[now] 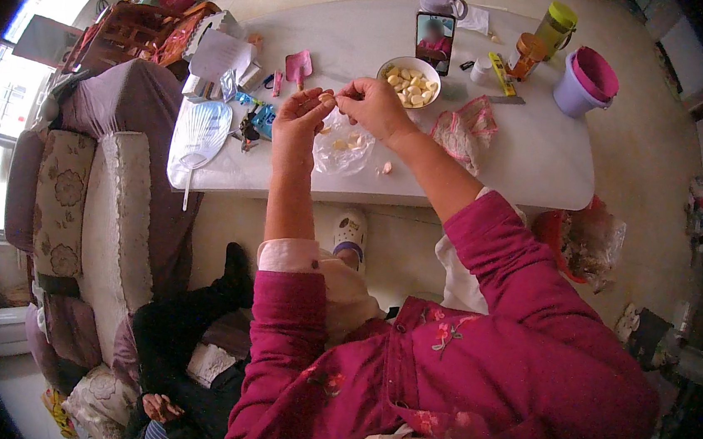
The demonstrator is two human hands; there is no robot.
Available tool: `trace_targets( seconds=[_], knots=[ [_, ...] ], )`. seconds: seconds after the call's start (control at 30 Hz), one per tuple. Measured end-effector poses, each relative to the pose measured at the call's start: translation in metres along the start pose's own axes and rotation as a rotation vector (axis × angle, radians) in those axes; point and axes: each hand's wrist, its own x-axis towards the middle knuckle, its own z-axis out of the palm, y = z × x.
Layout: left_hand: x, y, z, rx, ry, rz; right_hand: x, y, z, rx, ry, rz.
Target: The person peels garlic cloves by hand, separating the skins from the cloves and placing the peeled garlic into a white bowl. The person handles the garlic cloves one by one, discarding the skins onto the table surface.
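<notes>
Garlic clove [326, 98], small, pale and smooth, sits pinched between left hand [300, 117] and right hand [376, 105], fingertips together on it, above the crinkled clear plastic bag [343, 148], just before the round white bowl [410, 81] of peeled cloves.

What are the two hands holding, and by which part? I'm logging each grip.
Both hands, left hand and right hand, pinch one small garlic clove by its ends, above the clear bag.

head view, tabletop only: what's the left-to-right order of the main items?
White hand fan → pink scoop → left hand → right hand, both on a garlic clove → bowl of peeled cloves → pink mesh bag → orange-lidded jar → lilac bucket.
</notes>
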Motion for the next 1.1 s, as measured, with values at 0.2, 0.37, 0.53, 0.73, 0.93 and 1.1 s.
trace_targets(
  seconds=[0.2, 0.37, 0.53, 0.73, 0.93, 1.1],
  knots=[
    [0.001, -0.004, -0.001, 0.004, 0.0, 0.032, -0.003, -0.007, 0.001, -0.182, 0.075, -0.091],
    [0.001, -0.008, 0.001, 0.036, 0.013, 0.059, -0.003, -0.004, 0.004, -0.327, 0.15, -0.207],
    [0.0, -0.007, 0.004, 0.033, 0.012, 0.059, -0.006, -0.008, 0.005, -0.329, 0.167, -0.199],
    [0.001, -0.008, 0.003, 0.079, 0.015, 0.071, -0.006, -0.009, 0.005, -0.352, 0.168, -0.168],
    [0.003, -0.011, 0.003, 0.081, 0.029, 0.104, -0.004, -0.011, 0.003, -0.325, 0.17, -0.22],
    [0.009, -0.021, -0.001, 0.158, 0.016, 0.209, -0.003, -0.009, 0.003, -0.36, 0.127, -0.308]
  ],
)
